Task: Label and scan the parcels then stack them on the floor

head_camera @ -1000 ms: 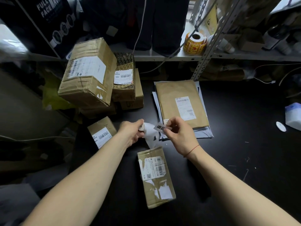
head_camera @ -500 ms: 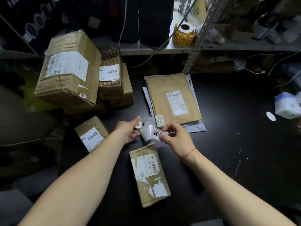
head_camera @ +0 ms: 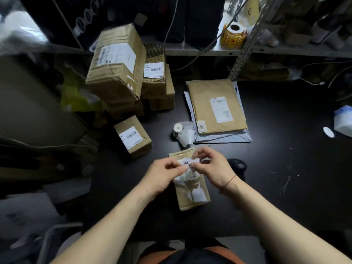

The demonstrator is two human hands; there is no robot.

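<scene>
bare forearms; thin red string (head_camera: 229, 181) round right wrist.

The tabletop (head_camera: 270, 168) is black. The parcel (head_camera: 187, 203) is brown with white patches. The sticker (head_camera: 191, 162) is white with black print. The roll of labels (head_camera: 233, 36) is yellow with red marks. The wrist thread (head_camera: 230, 180) is red.

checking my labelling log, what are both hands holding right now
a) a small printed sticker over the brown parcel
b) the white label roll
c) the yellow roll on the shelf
a: the left hand and right hand pinch the small sticker just above the brown parcel, while the white label roll lies on the table.
</scene>
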